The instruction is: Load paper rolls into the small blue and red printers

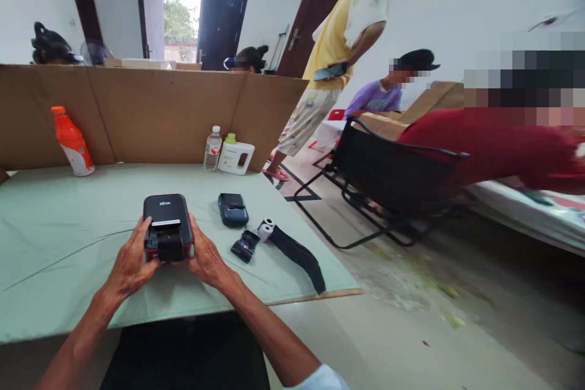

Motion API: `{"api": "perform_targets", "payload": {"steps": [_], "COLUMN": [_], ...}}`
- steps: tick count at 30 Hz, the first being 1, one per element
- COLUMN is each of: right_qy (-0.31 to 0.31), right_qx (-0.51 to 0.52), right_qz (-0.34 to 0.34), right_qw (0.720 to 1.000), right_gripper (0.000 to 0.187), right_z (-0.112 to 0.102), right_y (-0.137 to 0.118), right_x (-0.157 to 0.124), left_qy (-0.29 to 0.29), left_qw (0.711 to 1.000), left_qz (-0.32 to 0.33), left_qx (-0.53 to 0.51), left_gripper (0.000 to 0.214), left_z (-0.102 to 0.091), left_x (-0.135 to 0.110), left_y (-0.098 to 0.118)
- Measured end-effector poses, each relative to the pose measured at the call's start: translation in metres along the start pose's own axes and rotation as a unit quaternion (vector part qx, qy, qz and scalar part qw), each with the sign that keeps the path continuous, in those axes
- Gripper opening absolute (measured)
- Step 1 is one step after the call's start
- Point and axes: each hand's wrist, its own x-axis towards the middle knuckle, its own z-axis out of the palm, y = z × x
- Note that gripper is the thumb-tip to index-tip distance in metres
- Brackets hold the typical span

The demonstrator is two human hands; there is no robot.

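A black and red handheld printer [165, 219] lies on the pale green table [68, 237] in front of me. My left hand [130, 259] grips its left side, thumb on the black part at its near end. My right hand [205, 256] clasps its right side, fingers curled against it. A smaller dark blue device [233, 209] rests just to the right. Nearer the table's edge lie a small black part [245, 245], a white paper roll [265, 230] and a long black strip [299, 256].
A cardboard wall [150, 113] backs the table. Against it stand an orange bottle [72, 141], a clear water bottle [212, 148] and a white jug [236, 156]. On the right are a black folding chair [388, 177], a standing person in yellow [338, 42] and seated people.
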Motion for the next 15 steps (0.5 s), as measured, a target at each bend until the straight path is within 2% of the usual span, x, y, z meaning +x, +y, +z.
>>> {"api": "perform_targets", "payload": {"steps": [4,11,15], "right_qy": [-0.034,-0.072,-0.085], "right_qx": [0.018,0.029,0.032], "right_qz": [0.009,0.000,-0.027], "right_qw": [0.999,0.997,0.996], "right_gripper": [0.132,0.142,0.144], "right_z": [0.019,0.068,0.089], "right_y": [-0.015,-0.040,-0.045], "right_x": [0.023,0.065,0.083], "left_qy": [0.004,0.017,0.037], "left_qw": [0.999,0.998,0.992], "left_qz": [-0.032,-0.059,-0.102], "left_qx": [0.009,0.031,0.066], "left_gripper": [0.086,0.084,0.086], "left_z": [-0.025,-0.070,-0.083], "left_x": [-0.001,-0.004,-0.004], "left_y": [-0.017,-0.068,-0.096]}}
